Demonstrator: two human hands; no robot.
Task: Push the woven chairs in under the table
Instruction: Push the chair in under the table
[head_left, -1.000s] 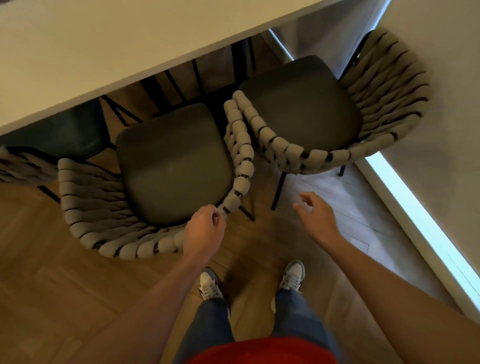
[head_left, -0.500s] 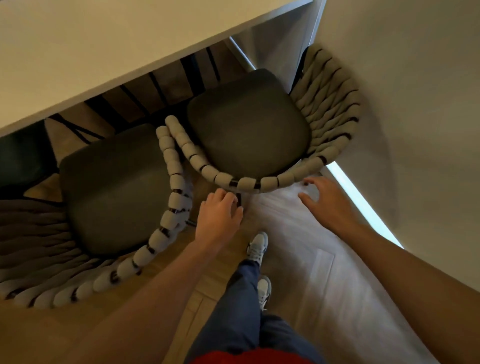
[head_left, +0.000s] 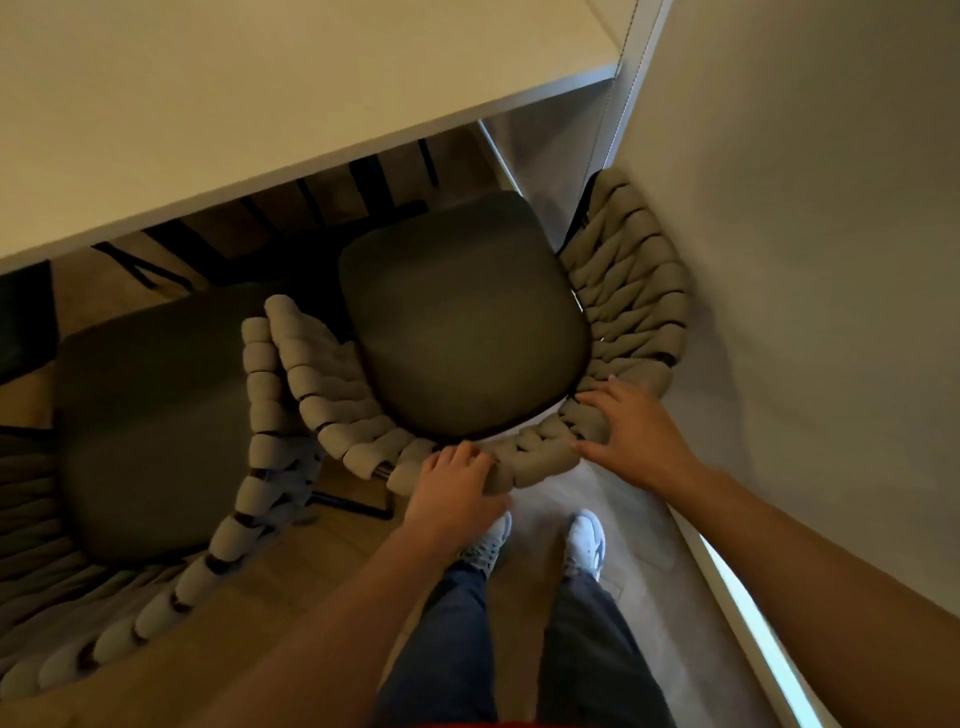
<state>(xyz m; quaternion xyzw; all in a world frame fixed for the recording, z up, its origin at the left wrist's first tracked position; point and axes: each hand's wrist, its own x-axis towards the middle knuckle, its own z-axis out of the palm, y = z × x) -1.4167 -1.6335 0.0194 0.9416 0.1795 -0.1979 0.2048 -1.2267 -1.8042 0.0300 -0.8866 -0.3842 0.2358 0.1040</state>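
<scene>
Wood floor (head_left: 332, 613) w/ wall (head_left: 805, 260) crowding the right — right woven chair (head_left: 462, 322) is sitting mostly out from the table (head_left: 260, 104). Left hand (head_left: 457, 493) is curling over its near backrest, right hand (head_left: 634, 436) is lying spread on it, prob. for a straight push. Left chair (head_left: 150, 415) is waiting alongside.

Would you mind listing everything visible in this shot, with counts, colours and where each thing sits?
table: one, pale top, upper left, over the chair fronts.
right woven chair: one, beige weave, dark seat, centre, close to the wall.
left woven chair: one, same colours, lower left, partly cut off.
wall: one, grey, right side.
floor: wood planks, bottom.
light strip: one, bright, along the wall's base.
shoes: two, pale, bottom centre.
left hand: on the right chair's back rim.
right hand: spread on that rim.
</scene>
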